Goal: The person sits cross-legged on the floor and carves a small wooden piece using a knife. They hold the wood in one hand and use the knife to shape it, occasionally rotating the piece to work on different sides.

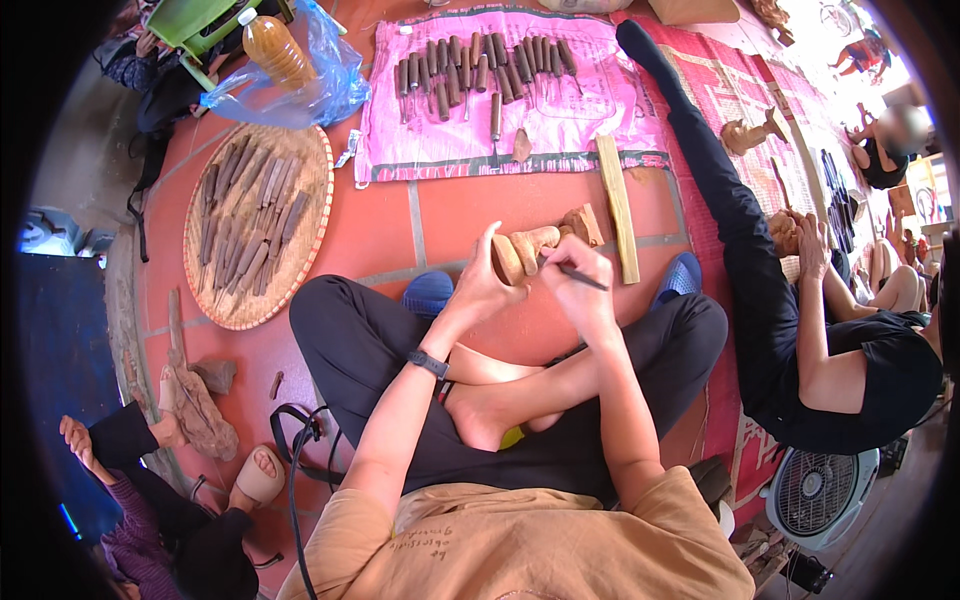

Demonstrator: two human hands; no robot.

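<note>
My left hand (pixel 482 283) is closed round the rounded near end of a light brown wood carving (pixel 535 243), with the thumb up along its left side. The carving is held above the tiled floor in front of my crossed legs, and its far end is blockier. In my right hand (pixel 585 290) is a slim dark tool with a rod-like shaft (pixel 583 277). Its exact kind cannot be made out. The fingers of that hand are bent round the tool and rest at the carving's right side, so the tool's tip is hidden.
A wooden slat (pixel 619 215) lies right of the carving. Ahead, several wood-handled carving tools cover a pink sheet (pixel 590 120); more fill a round woven tray (pixel 318 165) at left. A person in black (pixel 850 370) sits at right beside a fan (pixel 822 492). Another person's sandalled foot (pixel 260 475) is lower left.
</note>
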